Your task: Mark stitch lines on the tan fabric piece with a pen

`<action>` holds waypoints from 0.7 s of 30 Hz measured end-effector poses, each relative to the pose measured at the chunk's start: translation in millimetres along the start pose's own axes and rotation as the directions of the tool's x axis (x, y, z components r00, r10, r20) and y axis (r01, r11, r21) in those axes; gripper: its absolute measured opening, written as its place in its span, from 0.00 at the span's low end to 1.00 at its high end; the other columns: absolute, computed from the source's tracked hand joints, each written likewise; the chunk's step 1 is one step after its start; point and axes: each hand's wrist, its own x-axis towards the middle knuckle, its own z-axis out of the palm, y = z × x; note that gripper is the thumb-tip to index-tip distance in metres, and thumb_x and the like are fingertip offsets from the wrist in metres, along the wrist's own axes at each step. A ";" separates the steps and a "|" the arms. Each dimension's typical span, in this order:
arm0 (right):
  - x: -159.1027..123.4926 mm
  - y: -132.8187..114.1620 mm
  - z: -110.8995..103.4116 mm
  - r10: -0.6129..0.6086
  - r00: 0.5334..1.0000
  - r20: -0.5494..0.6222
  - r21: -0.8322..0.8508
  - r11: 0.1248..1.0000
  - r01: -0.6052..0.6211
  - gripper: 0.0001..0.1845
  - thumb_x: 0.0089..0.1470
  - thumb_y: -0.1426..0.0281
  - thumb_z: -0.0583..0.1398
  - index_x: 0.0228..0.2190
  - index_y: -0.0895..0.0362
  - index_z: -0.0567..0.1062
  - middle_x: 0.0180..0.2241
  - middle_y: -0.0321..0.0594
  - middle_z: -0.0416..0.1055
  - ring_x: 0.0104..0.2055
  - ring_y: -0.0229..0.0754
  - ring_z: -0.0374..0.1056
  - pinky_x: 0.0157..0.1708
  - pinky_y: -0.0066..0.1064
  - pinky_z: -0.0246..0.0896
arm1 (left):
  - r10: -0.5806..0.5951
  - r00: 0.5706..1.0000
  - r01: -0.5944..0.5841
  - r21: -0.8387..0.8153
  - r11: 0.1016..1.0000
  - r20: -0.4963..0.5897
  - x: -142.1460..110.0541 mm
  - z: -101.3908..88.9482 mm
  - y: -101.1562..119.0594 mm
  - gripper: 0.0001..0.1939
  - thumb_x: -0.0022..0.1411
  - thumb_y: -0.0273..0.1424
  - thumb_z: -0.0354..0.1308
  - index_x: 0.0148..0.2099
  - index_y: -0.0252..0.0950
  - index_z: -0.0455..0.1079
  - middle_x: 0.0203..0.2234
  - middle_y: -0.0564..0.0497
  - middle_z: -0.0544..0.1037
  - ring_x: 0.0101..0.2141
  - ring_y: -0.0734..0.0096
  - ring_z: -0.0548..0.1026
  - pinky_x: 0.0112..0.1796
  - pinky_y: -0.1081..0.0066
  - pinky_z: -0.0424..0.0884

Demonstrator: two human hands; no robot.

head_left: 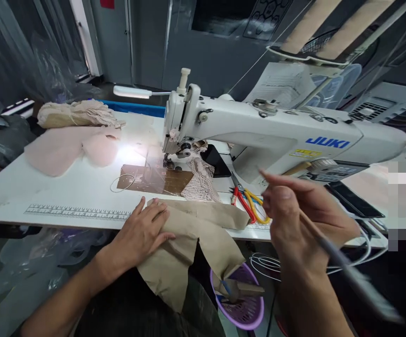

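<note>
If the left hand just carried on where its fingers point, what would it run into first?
Probably the brown plate, just past the tan cloth under the left hand. The plate looks flat, so the hand may pass over it towards the sewing machine; height is unclear.

blue JUKI lettering on white sewing machine (266, 124), ruler markings on table (6, 199)

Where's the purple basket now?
In the head view, the purple basket is low, slightly right of centre, below the front edge of the table, beside the tan cloth.
</note>
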 end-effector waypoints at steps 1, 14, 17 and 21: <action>3.8 2.2 -4.6 -0.069 0.997 0.040 -0.054 0.996 0.071 0.13 0.59 0.62 0.61 0.45 0.50 0.77 0.31 0.38 0.72 0.27 0.39 0.67 0.25 0.32 0.63 | 0.011 1.000 -0.011 -0.018 1.000 0.010 1.6 -0.9 -3.9 0.21 0.68 0.41 0.53 0.55 0.31 0.67 0.52 0.40 0.74 0.57 0.50 0.69 0.57 0.47 0.65; -1.4 93.5 -56.8 -0.132 0.888 0.439 -0.386 0.865 0.320 0.17 0.63 0.66 0.51 0.50 0.57 0.70 0.41 0.49 0.75 0.36 0.48 0.73 0.35 0.40 0.71 | 0.007 0.998 -0.015 -0.132 0.991 -0.063 -1.1 9.2 -14.2 0.22 0.70 0.42 0.49 0.57 0.34 0.68 0.54 0.42 0.74 0.57 0.55 0.70 0.59 0.47 0.62; -3.6 69.9 -47.7 -0.145 0.904 0.402 -0.264 0.927 0.266 0.20 0.64 0.68 0.50 0.56 0.55 0.67 0.48 0.50 0.72 0.42 0.47 0.72 0.44 0.43 0.69 | -0.003 0.998 -0.005 -0.124 0.992 -0.059 -0.3 8.2 -13.8 0.21 0.70 0.42 0.49 0.57 0.35 0.68 0.54 0.42 0.73 0.56 0.56 0.70 0.59 0.47 0.63; -7.6 56.5 -33.3 -0.127 0.941 0.313 -0.132 0.975 0.176 0.14 0.62 0.67 0.55 0.47 0.53 0.74 0.40 0.44 0.73 0.39 0.45 0.70 0.41 0.40 0.67 | -0.017 0.998 0.011 -0.109 0.994 -0.060 -0.1 9.0 -12.4 0.22 0.69 0.42 0.50 0.57 0.35 0.67 0.54 0.43 0.73 0.57 0.56 0.69 0.59 0.47 0.62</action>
